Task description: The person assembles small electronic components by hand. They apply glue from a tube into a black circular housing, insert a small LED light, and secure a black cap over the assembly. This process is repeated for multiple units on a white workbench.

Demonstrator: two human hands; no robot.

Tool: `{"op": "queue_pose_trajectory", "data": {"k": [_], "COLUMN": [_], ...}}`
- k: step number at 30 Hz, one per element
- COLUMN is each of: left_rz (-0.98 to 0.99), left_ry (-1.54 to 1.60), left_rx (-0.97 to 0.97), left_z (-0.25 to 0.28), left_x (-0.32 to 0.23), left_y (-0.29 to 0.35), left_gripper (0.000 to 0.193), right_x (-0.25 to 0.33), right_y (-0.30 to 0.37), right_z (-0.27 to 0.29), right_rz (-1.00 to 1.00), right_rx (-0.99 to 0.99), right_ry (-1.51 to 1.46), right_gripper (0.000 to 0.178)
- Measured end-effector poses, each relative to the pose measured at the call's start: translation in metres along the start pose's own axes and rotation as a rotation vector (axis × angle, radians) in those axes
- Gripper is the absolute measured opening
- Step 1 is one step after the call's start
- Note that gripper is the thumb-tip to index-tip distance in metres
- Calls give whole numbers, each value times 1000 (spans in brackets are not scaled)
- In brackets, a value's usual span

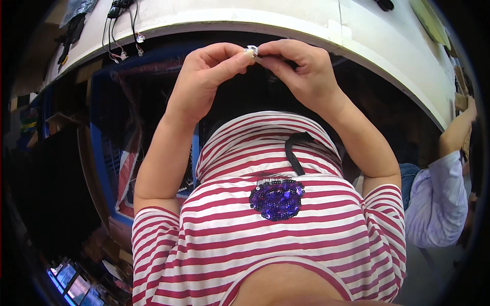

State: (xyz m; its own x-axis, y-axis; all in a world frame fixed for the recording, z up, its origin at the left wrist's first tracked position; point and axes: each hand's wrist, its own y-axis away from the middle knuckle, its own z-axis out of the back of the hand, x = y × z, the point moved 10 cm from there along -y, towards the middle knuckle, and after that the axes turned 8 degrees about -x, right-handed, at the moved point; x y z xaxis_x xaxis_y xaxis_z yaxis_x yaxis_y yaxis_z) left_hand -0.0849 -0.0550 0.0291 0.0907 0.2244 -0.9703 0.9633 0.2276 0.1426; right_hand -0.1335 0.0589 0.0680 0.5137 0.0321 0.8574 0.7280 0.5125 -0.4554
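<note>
Between my two hands, just in front of the table's near edge, is a small white and silvery part [251, 50], too small to make out its kind. My left hand [205, 74] is closed, pinching the part's left side between thumb and forefinger. From the other side my right hand [305, 69] pinches at it too, with thumb and forefinger closed. Fingertips cover most of the part. Black cables [133, 18] with small whitish ends [123, 55] hang over the table edge to the left of my hands.
A white table [286, 15] curves across the top. At its left end lie a dark tool [71, 38] and a clear plastic bag [77, 10]. A blue crate [102, 148] stands low at my left. Another person's arm [457, 135] reaches to the table at far right.
</note>
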Motion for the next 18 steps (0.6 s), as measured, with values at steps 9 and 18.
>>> {"op": "queue_pose_trajectory", "data": {"k": [9,18], "left_rz": [-217,-187], "left_ry": [188,345], "left_rx": [20,-3], "left_z": [-30,-29], "left_x": [32,-12], "left_y": [10,-13], "left_gripper": [46,21], "right_x": [-19,73], "right_y": [-11,-7], "right_z": [4,5], "right_rz": [-437,712], "right_rx": [-54,212], "right_ry": [-700,352], "right_gripper": [12,14]}}
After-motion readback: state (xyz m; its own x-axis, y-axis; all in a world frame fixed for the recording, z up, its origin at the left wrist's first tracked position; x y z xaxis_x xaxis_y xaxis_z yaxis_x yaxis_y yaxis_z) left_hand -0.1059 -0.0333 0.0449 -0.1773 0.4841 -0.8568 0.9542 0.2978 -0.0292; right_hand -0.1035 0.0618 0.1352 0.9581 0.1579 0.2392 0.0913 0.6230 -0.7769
